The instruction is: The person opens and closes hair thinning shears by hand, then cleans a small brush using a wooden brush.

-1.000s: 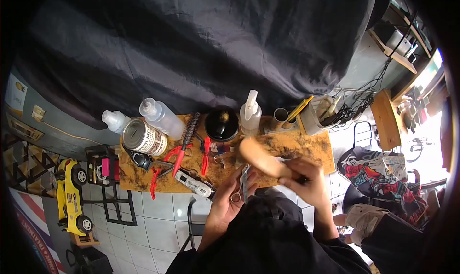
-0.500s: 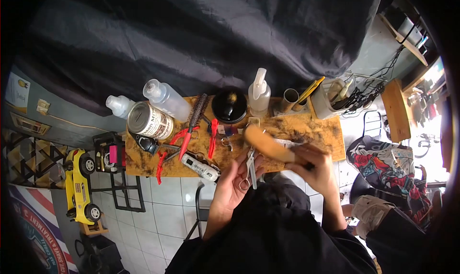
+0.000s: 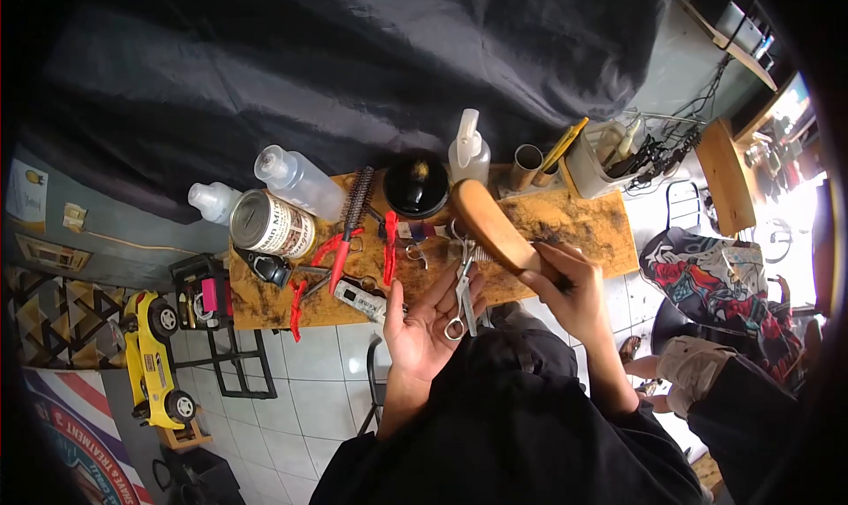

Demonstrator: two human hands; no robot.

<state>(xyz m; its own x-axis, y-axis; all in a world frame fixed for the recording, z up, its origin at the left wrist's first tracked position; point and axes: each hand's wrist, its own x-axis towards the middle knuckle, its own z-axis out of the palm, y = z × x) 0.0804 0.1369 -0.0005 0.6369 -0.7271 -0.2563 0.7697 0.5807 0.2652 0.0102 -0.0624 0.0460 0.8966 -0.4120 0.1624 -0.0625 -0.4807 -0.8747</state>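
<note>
Palm up near the table's front edge, my left hand (image 3: 427, 330) has its fingers spread, with silver scissors (image 3: 463, 300) lying across them. The fingers do not visibly close round the scissors. My right hand (image 3: 570, 288) grips a wooden-backed brush (image 3: 491, 224) by one end; the brush is tilted above the scissors and the table (image 3: 583, 227). Partly covered by the brush and left hand, a comb (image 3: 482, 254) lies behind them. Left of my left hand is a patterned hair clipper (image 3: 360, 302).
On the table stand a spray bottle (image 3: 469, 150), a black round container (image 3: 416, 185), a can (image 3: 272, 226), a red-handled round brush (image 3: 347, 231) and a grey bin (image 3: 596, 162). A person's legs (image 3: 689, 377) show at right; a yellow toy car (image 3: 155, 361) at left.
The brush, blurred before, now shows sharply and is held more steeply. My left hand has opened wider under the scissors. The whole view has shifted slightly.
</note>
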